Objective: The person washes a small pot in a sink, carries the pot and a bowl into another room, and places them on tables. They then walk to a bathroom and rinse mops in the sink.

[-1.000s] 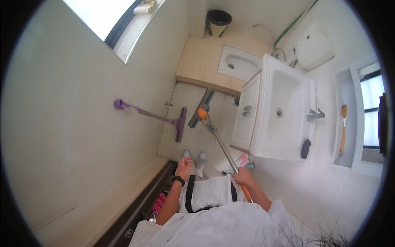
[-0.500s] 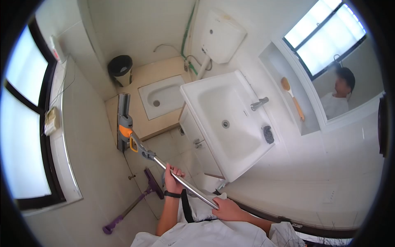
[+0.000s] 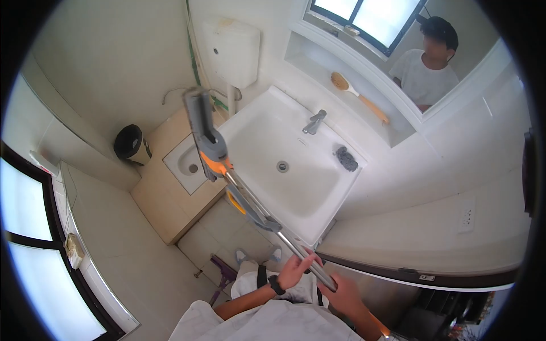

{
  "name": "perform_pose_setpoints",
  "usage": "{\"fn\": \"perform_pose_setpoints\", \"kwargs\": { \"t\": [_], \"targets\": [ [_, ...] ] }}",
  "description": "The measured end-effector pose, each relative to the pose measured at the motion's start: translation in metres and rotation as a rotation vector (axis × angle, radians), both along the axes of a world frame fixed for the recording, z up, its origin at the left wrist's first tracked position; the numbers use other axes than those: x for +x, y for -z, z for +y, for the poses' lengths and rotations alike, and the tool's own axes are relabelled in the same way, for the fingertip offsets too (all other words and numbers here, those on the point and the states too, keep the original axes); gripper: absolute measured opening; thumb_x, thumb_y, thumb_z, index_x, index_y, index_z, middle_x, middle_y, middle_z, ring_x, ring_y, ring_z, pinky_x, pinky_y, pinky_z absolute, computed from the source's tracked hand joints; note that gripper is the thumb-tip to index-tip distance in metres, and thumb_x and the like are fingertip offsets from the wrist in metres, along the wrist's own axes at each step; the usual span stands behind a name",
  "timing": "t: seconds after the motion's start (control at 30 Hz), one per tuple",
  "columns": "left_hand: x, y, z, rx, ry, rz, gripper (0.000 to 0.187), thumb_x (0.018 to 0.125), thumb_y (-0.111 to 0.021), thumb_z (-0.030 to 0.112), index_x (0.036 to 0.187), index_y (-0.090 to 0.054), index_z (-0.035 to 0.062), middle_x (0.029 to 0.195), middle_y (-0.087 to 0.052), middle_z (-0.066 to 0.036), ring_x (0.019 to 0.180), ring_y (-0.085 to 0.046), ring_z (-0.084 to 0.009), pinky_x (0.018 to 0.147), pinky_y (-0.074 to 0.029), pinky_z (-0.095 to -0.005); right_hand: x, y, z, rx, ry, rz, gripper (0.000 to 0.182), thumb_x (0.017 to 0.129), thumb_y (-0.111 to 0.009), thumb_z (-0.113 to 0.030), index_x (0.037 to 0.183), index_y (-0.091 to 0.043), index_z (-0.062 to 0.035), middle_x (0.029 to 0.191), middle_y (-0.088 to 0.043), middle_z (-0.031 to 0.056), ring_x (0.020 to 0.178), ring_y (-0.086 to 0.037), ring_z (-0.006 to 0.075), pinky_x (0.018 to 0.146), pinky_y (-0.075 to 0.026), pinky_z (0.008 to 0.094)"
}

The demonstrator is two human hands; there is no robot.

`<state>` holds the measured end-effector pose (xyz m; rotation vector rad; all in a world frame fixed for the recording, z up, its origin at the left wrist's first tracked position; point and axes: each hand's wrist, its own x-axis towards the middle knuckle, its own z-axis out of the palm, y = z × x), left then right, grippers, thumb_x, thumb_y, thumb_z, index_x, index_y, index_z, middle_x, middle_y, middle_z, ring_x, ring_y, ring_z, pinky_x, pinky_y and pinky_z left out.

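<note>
Both of my hands grip a mop (image 3: 213, 149) with a silvery metal pole and a grey and orange head. My left hand (image 3: 297, 269), with a dark band at the wrist, wraps the pole's lower part in view. Close behind it, my right hand (image 3: 343, 292) closes around the pole near its end. The mop head is raised and points away from me. In this view it overlaps the left side of the white sink (image 3: 259, 142) and the edge of the squat toilet (image 3: 179, 159).
A faucet (image 3: 314, 121) and a dark scrubber (image 3: 345, 159) are on the sink's rim. A wooden-handled brush (image 3: 358, 96) lies on the shelf below the mirror. A black-topped bin (image 3: 132, 145) stands by the left wall. A purple squeegee (image 3: 223, 273) is on the floor.
The mop head has swung up and right, from beside the left wall to over the toilet and sink edge. My hands have moved right and closer together, and the view has turned right.
</note>
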<state>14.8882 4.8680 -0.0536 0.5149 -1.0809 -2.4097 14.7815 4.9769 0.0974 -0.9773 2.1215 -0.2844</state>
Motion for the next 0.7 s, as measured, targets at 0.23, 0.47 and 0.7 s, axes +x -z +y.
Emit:
{"fn": "perform_pose_setpoints", "kwargs": {
  "t": [0.23, 0.47, 0.7],
  "targets": [
    [-0.051, 0.001, 0.035, -0.393, 0.329, -0.139, 0.03, 0.102, -0.051, 0.03, 0.11, -0.057, 0.0011, 0.095, -0.065, -0.008, 0.091, -0.061, -0.0146, 0.082, -0.048, -0.0303, -0.032, 0.057, 0.099, -0.14, 0.245, 0.117, 0.04, 0.082, -0.073, -0.038, 0.079, -0.057, -0.0017, 0.059, -0.055, 0.0184, 0.054, -0.054, 0.0404, 0.051, -0.041, 0.0452],
    [-0.046, -0.063, -0.05, -0.629, 0.765, -0.178, 0.031, 0.101, -0.054, 0.029, 0.121, -0.056, 0.0047, 0.1, -0.069, -0.007, 0.093, -0.066, -0.0167, 0.079, -0.051, -0.0289, -0.049, 0.107, 0.138, -0.105, 0.366, 0.191, 0.036, 0.081, -0.074, -0.034, 0.081, -0.058, -0.0017, 0.058, -0.054, 0.0185, 0.055, -0.056, 0.0407, 0.051, -0.041, 0.0457],
    [-0.089, -0.044, -0.307, -0.911, -0.345, -0.42, 0.023, 0.098, -0.056, 0.022, 0.107, -0.061, 0.0017, 0.09, -0.068, -0.006, 0.078, -0.065, -0.0129, 0.066, -0.046, -0.0264, -0.016, 0.196, 0.161, -0.021, 0.516, 0.111, 0.036, 0.08, -0.075, -0.034, 0.081, -0.059, -0.0017, 0.06, -0.055, 0.0192, 0.057, -0.058, 0.0401, 0.053, -0.044, 0.044]
  ]
}}
